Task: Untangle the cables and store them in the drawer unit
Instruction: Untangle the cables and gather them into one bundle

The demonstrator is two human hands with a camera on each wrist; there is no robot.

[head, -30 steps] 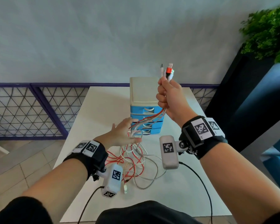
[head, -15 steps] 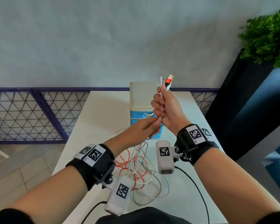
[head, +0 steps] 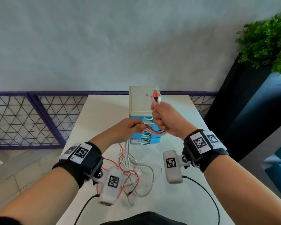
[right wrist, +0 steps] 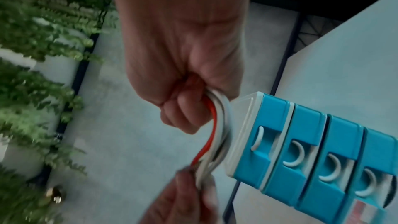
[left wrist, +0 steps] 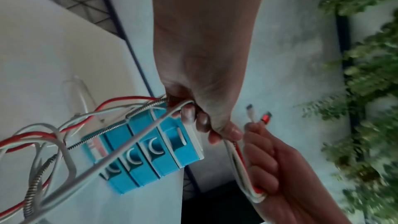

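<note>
Your right hand is fisted round the cables near their plug ends, with the red plug and a white plug poking out above the fist. Just below that fist, your left hand pinches the same strands between thumb and fingertips: red, white and a spring-wrapped one, all gathered together. From the pinch the strands drop away into the tangle lying on the table, beneath both wrists.

So this looks like the combing-out step, and here's how I'd play it. Keep the fist firm as your anchor; the plugs above it shouldn't slip. Loosen the pinch enough that the cables can slide through it, then run it down away from the fist, toward the tangle. When a crossing jams against your fingertips, stop; don't yank, or the knot may tighten. The spring-wrapped one will likely snag on the smooth ones, so ease it out sideways below the pinch.

The drawer unit stands just beyond your hands, its blue drawers apparently all closed. Nothing goes in yet, I'd say; the loops under your wrists are crossed over one another. Lifting the fist higher should let the hanging lengths untwist by their own weight.
</note>
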